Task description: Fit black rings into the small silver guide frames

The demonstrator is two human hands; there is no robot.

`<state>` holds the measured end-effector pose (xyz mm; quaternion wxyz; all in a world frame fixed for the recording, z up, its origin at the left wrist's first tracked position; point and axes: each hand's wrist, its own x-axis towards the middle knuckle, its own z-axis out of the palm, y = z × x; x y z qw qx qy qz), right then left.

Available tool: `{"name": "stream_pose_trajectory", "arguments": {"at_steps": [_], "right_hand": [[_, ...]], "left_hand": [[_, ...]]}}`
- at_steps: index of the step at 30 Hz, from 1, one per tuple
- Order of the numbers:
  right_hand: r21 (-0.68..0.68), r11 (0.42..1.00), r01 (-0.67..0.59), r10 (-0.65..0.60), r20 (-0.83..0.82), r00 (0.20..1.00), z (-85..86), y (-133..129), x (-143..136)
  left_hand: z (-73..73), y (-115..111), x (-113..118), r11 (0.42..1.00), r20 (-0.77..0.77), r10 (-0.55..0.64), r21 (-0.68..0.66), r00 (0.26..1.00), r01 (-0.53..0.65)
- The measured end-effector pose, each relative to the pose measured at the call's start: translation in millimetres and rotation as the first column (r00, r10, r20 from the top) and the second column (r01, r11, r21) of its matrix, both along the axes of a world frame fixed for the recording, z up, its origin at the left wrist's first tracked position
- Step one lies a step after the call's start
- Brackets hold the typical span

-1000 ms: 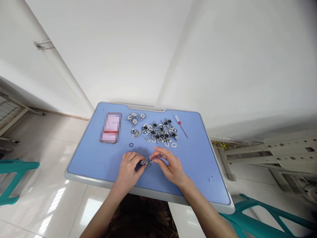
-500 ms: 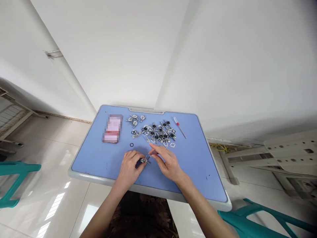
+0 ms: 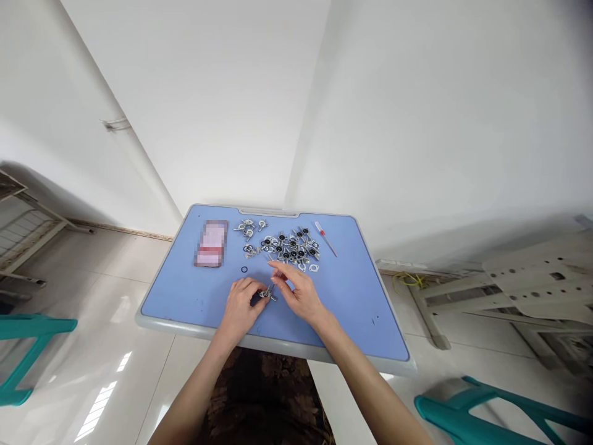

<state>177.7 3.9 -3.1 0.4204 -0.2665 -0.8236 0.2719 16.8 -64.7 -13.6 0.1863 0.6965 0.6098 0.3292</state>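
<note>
Left hand (image 3: 243,304): thumb and fingers pinched around a metal fitting (image 3: 266,295), just above the counter's near side.
Right hand (image 3: 300,293): fingertips nearly together on a slim tool (image 3: 272,287), mostly hidden.
Change: the tool, nearly level a second ago, now stands steeper over the fitting, seemingly being worked there.
Beyond: black ring (image 3: 241,270), parts pile (image 3: 293,243).
Counter (image 3: 347,296): blue, pale-rimmed; screwdriver (image 3: 323,233) to the right.
Room: white wall (image 3: 222,111), teal stools (image 3: 37,324).

Blue rectangular tabletop (image 3: 185,303), grey-rimmed, lower centre.
Silver metal parts (image 3: 293,245), some black-capped, mid-frame; teal plastic stools (image 3: 37,325), lower corners.
</note>
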Motion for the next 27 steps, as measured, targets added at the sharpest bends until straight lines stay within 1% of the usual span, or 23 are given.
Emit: {"name": "stream_pose_trajectory", "arguments": {"at_steps": [3,5,7,8,9,11,13,15,17,21,23,25,27], "right_hand": [[0.052,0.998,0.039,-0.039,0.002,0.999,-5.0,2,-5],[0.071,0.992,0.101,-0.100,-0.010,0.995,-8.1,3,-6],[0.069,0.986,0.150,-0.148,-0.026,0.989,-9.4,3,-6],[0.053,0.988,0.145,-0.144,-0.033,0.989,-9.3,3,-5],[0.024,0.992,0.121,-0.120,-0.040,0.992,-8.8,2,-4],[-0.072,0.997,0.025,-0.030,-0.066,0.997,-6.9,2,-3],[-0.175,0.982,-0.068,0.048,-0.115,0.992,-5.2,2,-2],[-0.224,0.970,-0.092,0.058,-0.154,0.986,-4.4,2,-3],[-0.209,0.976,-0.052,0.020,-0.152,0.988,-4.9,2,-7],[-0.090,0.994,0.060,-0.071,-0.123,0.990,-7.2,1,-18],[-0.056,0.994,0.098,-0.104,-0.126,0.987,-8.0,1,-20],[-0.072,0.992,0.103,-0.112,-0.125,0.986,-8.1,0,-18],[-0.130,0.990,0.059,-0.078,-0.143,0.987,-7.8,-1,-13]], "left_hand": [[-0.7,1,-1,1.000,-0.004,0.000,0.005,1.000,0.000],[-1.5,1,-1,1.000,0.001,-0.004,0.006,1.000,0.004],[-2.1,1,-1,1.000,0.006,-0.006,0.007,1.000,0.006],[-2.3,1,-1,1.000,0.008,-0.006,0.008,1.000,0.006],[-2.5,1,-2,1.000,0.010,-0.006,0.009,1.000,0.006],[-2.6,1,-2,1.000,0.011,-0.009,0.011,1.000,0.008],[-2.7,1,-2,1.000,0.010,-0.010,0.018,1.000,0.010],[-3.3,2,-2,1.000,0.007,-0.009,0.028,1.000,0.009],[-4.5,2,-2,0.999,0.002,-0.007,0.038,1.000,0.007],[-7.3,3,-2,0.999,-0.006,-0.002,0.047,1.000,0.003],[-7.8,3,-2,0.999,-0.010,-0.003,0.042,1.000,0.004],[-7.3,4,-2,0.999,-0.012,-0.007,0.034,1.000,0.008],[-6.3,4,-2,0.999,-0.006,-0.011,0.030,1.000,0.011]]}}
